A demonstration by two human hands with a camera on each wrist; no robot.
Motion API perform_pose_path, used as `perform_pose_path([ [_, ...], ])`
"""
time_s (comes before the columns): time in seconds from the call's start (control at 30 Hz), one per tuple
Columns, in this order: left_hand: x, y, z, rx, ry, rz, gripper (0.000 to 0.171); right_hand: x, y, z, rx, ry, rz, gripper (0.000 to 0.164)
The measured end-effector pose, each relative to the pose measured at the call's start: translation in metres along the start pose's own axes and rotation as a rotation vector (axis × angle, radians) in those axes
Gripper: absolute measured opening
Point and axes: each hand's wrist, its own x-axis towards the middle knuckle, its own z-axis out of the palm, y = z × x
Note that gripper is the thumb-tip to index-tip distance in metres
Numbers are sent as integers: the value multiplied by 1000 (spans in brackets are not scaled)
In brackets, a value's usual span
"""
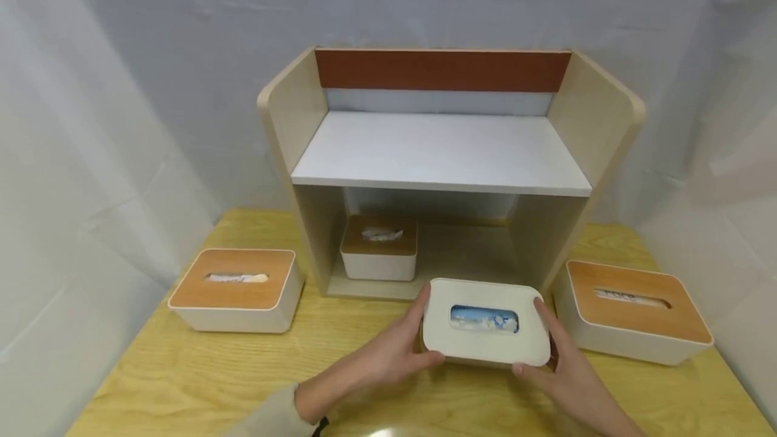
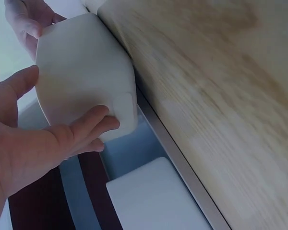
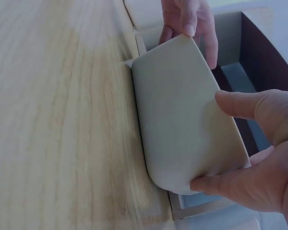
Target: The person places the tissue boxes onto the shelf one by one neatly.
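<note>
White on top and on the sides that showed, the held box [image 1: 485, 348] was in front of the shelf [image 1: 440, 150], near its bottom opening. The head view looked down on the lid and showed a long hole with a blue packet [image 1: 484, 319] peeking through. The two wrist views showed the smooth sides of the box instead, low by the wood of the bench [image 1: 291, 363].

The left hand [image 1: 394, 351] was curved round one end of the held box, with its thumb on the near edge and its fingers spread a bit. The right hand [image 1: 567, 373] held the other end in much the same way, thumb at the near edge. Both were about as wide as the box, so neither was squeezed small.

Three more boxes had brown tops. The left box [image 1: 233, 288] and the right box [image 1: 637, 312] were on the bench, one on each side of the shelf. The inside box [image 1: 379, 255] was in the bottom of the shelf, at the left.

Some fingers were hidden behind the held box. The writing on the packets in the side boxes was hard to read. I could not tell if the held box touched the bench.
</note>
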Motion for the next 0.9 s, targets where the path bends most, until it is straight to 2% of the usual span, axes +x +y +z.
perform_pose_path([
  [0.17,7,-7,-6,-6,18,6,103,12,3,1,38,44,-56,101],
  [0.33,11,-10,-9,-10,27,22,100,20,5,2,102,72,-37,96],
  [0.47,13,-12,-10,-9,44,47,98,23,4,3,168,78,-19,99],
  [0.6,14,-13,-8,26,56,70,95,16,8,10,224,123,-67,91],
  [0.73,13,-13,-4,3,50,83,94,5,14,17,161,223,-138,74],
  [0.8,14,-13,-3,-22,57,82,94,3,14,19,125,258,-130,70],
  [0.9,14,-12,-2,-48,75,71,92,5,11,19,115,267,-78,67],
])
